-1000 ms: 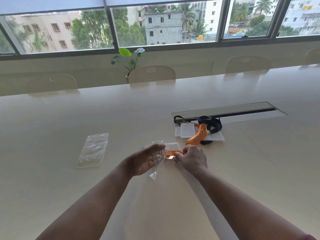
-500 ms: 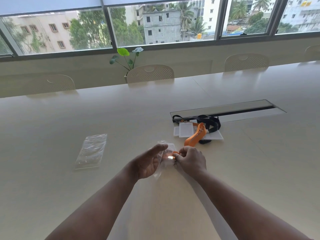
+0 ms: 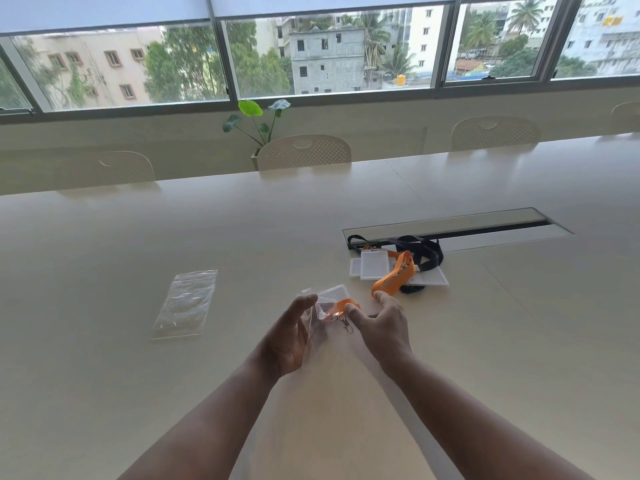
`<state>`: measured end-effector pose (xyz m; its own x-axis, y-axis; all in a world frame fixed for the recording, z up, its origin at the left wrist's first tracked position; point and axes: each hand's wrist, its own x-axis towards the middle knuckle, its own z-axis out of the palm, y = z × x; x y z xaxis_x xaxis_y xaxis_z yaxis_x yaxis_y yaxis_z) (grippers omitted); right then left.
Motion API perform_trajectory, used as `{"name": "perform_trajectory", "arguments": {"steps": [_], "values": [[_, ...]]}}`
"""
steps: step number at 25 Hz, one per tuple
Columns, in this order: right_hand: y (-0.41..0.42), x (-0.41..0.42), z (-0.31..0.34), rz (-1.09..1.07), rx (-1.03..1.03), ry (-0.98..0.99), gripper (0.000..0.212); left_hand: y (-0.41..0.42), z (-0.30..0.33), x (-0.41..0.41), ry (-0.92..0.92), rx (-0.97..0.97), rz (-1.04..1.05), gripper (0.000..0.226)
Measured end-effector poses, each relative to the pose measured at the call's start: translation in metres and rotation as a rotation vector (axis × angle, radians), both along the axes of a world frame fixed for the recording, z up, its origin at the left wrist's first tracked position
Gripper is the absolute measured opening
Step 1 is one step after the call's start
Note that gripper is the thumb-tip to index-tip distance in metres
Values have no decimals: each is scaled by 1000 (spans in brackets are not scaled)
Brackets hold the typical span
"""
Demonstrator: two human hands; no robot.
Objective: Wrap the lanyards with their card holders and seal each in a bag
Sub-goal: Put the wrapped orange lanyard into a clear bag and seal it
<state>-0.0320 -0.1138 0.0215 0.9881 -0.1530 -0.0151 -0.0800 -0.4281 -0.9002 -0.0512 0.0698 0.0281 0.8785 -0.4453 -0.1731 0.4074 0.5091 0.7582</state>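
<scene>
1. Pale conference table [image 3: 138, 375] under windows; spare bags [image 3: 184, 304] lie left, more lanyards [image 3: 394, 278] beyond.
2. Left hand [image 3: 289, 337] holds the clear bag [image 3: 317, 310], fingers mostly straight; exact grip unclear.
3. Right hand [image 3: 381, 327] pinches the orange lanyard [image 3: 341, 306] at the bag's mouth, clasp [image 3: 346, 325] dangling outside.
4. Judgement: spread the mouth wide, tuck the clasp in first, then seal.

Single head-worn wide-angle view, looking forward and down across long cream tabletop [image 3: 173, 237] toward the window wall; both forearms enter from bottom edge, hands near centre frame.
</scene>
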Motion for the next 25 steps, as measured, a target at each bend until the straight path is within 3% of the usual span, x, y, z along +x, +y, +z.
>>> {"name": "perform_trajectory", "arguments": {"steps": [2,4,7,11,19,25], "values": [[9,-7,3,-72,339,78,67,0,1,1,-52,-134,-20,50],[17,-13,8,-94,703,165,43,-1,5,4,-103,-185,-13,54],[26,-17,16,28,982,305,31,-2,6,8,-164,-142,11,59],[33,-19,22,111,1082,372,32,-6,9,4,-248,-65,-10,64],[33,-17,18,-79,1092,275,18,-10,11,-13,-297,135,68,62],[23,-10,23,-176,1022,131,14,-3,19,-17,-298,254,121,34]]}}
